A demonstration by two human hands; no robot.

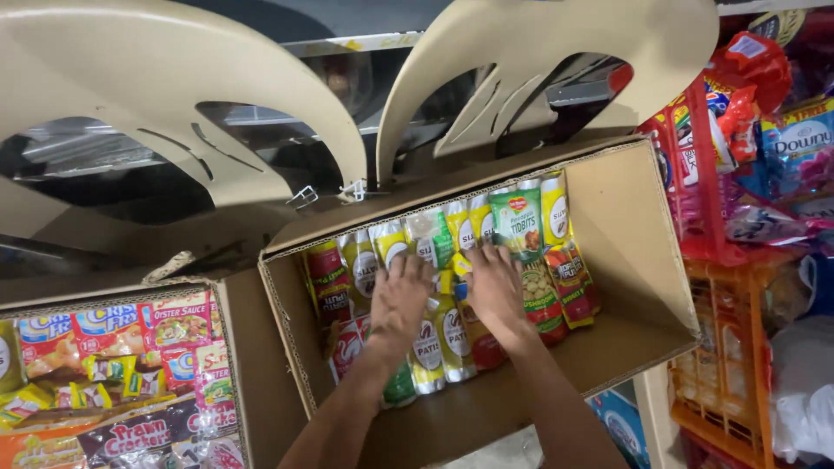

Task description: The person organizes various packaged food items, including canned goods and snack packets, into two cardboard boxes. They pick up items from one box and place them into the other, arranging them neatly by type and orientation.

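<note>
An open cardboard box [634,252] lies in front of me, packed with a row of stand-up sauce pouches [447,334] in yellow, green and red. My left hand [401,295] rests palm-down on the pouches near the row's middle. My right hand [495,291] lies beside it, fingers spread on the pouches just left of a green pouch [517,221]. Neither hand grips a pouch. The right part of the box's floor is bare cardboard.
A second box [230,347] at the lower left holds snack packets and sauce sachets. Beige fan-like curved panels [174,78] stand behind the boxes. Red and orange crates [721,347] with bagged goods are stacked on the right.
</note>
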